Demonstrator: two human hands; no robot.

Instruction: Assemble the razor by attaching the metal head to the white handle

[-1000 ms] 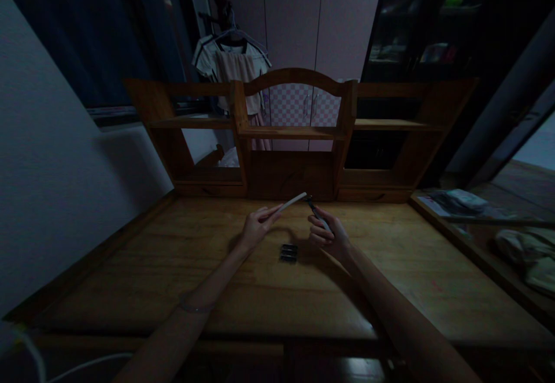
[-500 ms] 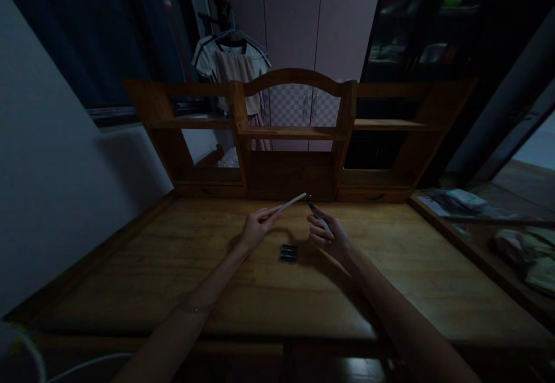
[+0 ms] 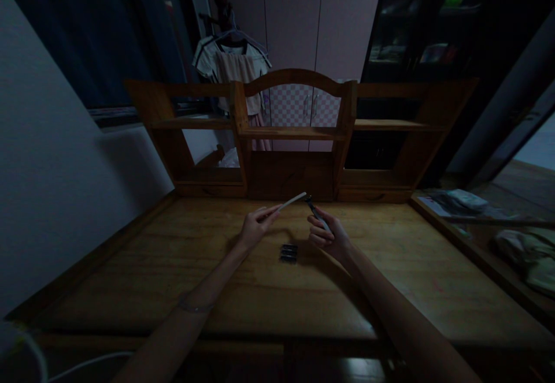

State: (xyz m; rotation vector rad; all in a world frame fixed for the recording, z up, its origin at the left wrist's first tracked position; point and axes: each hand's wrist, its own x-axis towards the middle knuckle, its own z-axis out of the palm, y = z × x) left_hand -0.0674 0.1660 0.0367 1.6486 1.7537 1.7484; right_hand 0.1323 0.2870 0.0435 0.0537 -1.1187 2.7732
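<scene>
The room is dim, with a wide wooden desk (image 3: pixel 165 279) filling the lower view and a wooden shelf unit (image 3: pixel 292 133) along its far edge. Above the desk's middle, the left hand (image 3: pixel 255 228) and right hand (image 3: pixel 327 237) are raised in front of the shelf. The right fingers are curled round the handle of a slim, dark-headed tool (image 3: pixel 319 218); the left thumb and fingers pinch one end of a pale strip (image 3: pixel 293 201). Three small dark pieces (image 3: pixel 288 253) lie in a row on the desktop, below and between the hands.

The strip is held only at its near end, so a push at its free tip could swing it or slip it from the pinch. In this poor light the tool's head might also be brought in off line. The strip's long axis slants up and rightward, away from the left hand; the tool's runs up and leftward, head foremost. Their ends nearly meet; whether they touch, I cannot tell.
</scene>
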